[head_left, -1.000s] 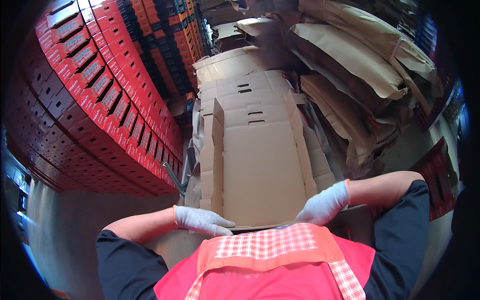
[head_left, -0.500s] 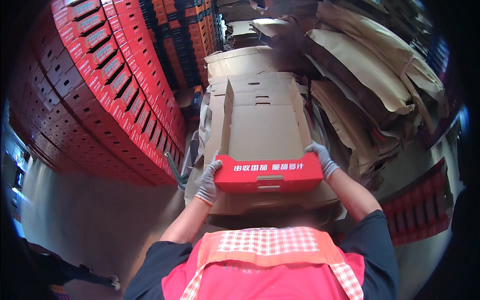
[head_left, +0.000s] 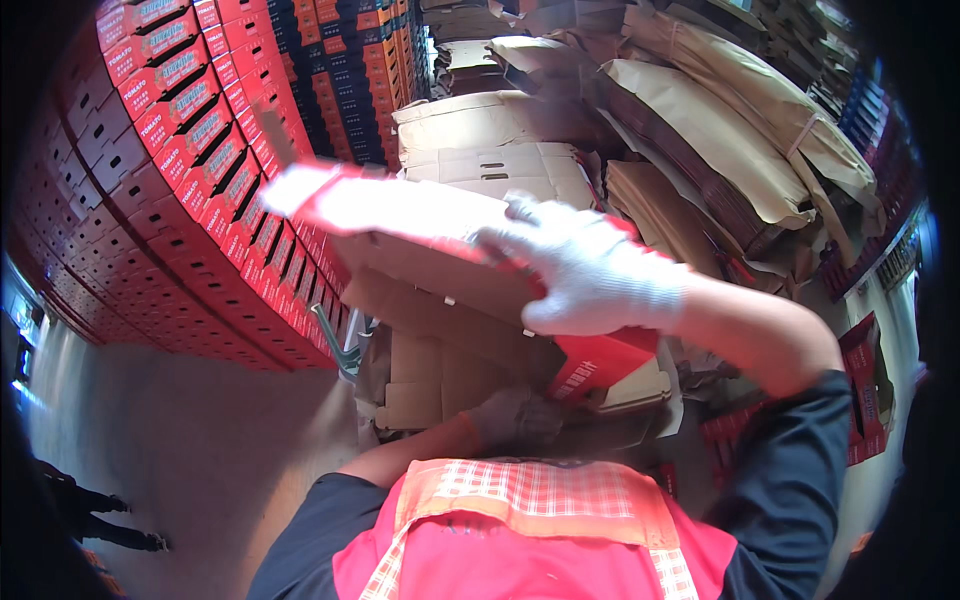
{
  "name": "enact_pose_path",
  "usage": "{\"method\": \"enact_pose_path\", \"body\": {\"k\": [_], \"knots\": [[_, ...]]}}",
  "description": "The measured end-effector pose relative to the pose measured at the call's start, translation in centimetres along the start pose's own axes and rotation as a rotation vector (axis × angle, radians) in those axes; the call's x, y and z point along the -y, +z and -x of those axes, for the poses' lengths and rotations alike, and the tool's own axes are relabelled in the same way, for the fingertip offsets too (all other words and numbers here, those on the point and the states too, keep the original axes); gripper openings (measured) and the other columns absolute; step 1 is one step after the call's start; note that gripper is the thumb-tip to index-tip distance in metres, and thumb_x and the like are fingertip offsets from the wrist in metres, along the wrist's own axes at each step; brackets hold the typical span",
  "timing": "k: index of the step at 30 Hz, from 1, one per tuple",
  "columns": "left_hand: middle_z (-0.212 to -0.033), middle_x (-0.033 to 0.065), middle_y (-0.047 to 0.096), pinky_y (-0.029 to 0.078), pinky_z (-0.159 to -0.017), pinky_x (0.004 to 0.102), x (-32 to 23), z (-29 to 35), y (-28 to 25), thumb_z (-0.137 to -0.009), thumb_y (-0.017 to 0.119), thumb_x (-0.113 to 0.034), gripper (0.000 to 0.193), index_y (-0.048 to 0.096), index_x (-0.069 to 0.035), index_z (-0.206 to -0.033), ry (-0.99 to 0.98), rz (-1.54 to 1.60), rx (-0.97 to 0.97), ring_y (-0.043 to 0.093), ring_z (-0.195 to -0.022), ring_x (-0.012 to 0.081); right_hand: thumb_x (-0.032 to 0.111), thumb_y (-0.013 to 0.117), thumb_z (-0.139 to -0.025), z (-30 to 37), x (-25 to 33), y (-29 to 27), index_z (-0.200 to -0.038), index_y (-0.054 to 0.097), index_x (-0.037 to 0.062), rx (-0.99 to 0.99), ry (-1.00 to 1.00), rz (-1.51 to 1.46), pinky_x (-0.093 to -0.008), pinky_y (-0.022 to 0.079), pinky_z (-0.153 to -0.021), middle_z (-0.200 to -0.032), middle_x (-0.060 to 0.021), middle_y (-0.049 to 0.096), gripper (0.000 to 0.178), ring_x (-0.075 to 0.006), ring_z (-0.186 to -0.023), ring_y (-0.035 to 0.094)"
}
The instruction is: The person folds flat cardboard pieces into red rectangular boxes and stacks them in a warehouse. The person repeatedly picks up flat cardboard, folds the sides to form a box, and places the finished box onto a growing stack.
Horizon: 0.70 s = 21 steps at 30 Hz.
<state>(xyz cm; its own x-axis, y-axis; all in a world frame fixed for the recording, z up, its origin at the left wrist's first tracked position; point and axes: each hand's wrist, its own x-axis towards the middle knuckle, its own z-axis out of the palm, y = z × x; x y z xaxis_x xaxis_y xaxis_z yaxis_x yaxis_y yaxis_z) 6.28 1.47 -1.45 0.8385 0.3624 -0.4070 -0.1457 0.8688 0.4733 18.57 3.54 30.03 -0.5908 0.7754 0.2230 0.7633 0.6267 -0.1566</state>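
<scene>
A red cardboard box [head_left: 450, 275], brown on one face and glaring white along its upper side, is tilted up in front of me. My right hand [head_left: 590, 265], in a pale knitted glove, is closed over its upper edge near the red end panel. Below, in shadow, my left hand [head_left: 515, 415], also gloved, is closed at the box's lower corner; its fingertips are partly hidden. Beneath the box lies a stack of flat brown cardboard blanks [head_left: 425, 395].
Tall stacks of red boxes [head_left: 215, 150] stand on the left, with dark and orange boxes [head_left: 345, 80] behind. Paper-wrapped bundles of cardboard [head_left: 710, 140] lean on the right. A green curved handle [head_left: 335, 345] stands beside the blanks. Another person's legs [head_left: 100, 515] show at lower left.
The box has been lifted and turned from lying level with its end toward me to a tilt. My right hand moved to its upper edge, my left hand down to its lower corner.
</scene>
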Motion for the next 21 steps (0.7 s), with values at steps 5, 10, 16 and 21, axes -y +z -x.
{"method": "enact_pose_path", "body": {"k": [5, 10, 16, 21], "knots": [[-0.132, 0.0277, 0.056, 0.044, -0.104, 0.0537, -5.5, 9.8, 9.0, -0.081, 0.075, -0.036, 0.068, 0.056, 0.006, -0.13, 1.44, -1.624, -0.461, 0.058, -0.12, 0.0416, 0.037, 0.064, -0.089, -2.4, -4.9, 2.5, -0.107, 0.067, 0.0049, -0.627, 0.204, -0.011, -0.0422, 0.056, -0.071, -0.083, -0.0177, 0.071, 0.037, -0.0341, -0.076, 0.07], [-0.125, 0.0277, 0.057, 0.033, -0.107, 0.0543, -18.4, 10.6, 17.1, -0.053, 0.076, -0.076, 0.105, 0.062, 0.005, -0.119, 1.007, -2.343, -0.8, 0.047, -0.126, 0.0426, 0.034, 0.065, -0.091, -1.0, -6.4, 2.5, -0.118, 0.054, 0.0037, -0.345, 0.294, -0.116, -0.0433, 0.052, -0.087, -0.107, -0.023, 0.068, 0.042, -0.0397, -0.1, 0.066], [-0.098, 0.0206, 0.062, 0.046, -0.09, 0.0447, -22.4, 8.0, 18.4, -0.058, 0.072, -0.08, 0.091, 0.063, 0.001, -0.096, 0.805, -2.35, -0.515, 0.059, -0.098, 0.036, 0.026, 0.069, -0.089, 2.3, -7.9, -0.6, -0.113, 0.058, 0.0031, -0.522, 0.226, 0.148, -0.0417, 0.055, -0.072, -0.087, -0.0199, 0.068, 0.035, -0.0371, -0.08, 0.069], [-0.091, 0.0187, 0.061, 0.047, -0.088, 0.0434, -21.8, 7.8, 18.2, -0.057, 0.072, -0.082, 0.09, 0.062, 0.0, -0.092, 0.947, -2.341, -0.451, 0.06, -0.094, 0.0347, 0.032, 0.056, -0.097, 3.3, -10.6, -2.3, -0.081, 0.067, 0.0041, -0.183, 0.329, 0.081, -0.0427, 0.054, -0.065, -0.066, -0.0158, 0.065, 0.033, -0.0347, -0.067, 0.067]]}}
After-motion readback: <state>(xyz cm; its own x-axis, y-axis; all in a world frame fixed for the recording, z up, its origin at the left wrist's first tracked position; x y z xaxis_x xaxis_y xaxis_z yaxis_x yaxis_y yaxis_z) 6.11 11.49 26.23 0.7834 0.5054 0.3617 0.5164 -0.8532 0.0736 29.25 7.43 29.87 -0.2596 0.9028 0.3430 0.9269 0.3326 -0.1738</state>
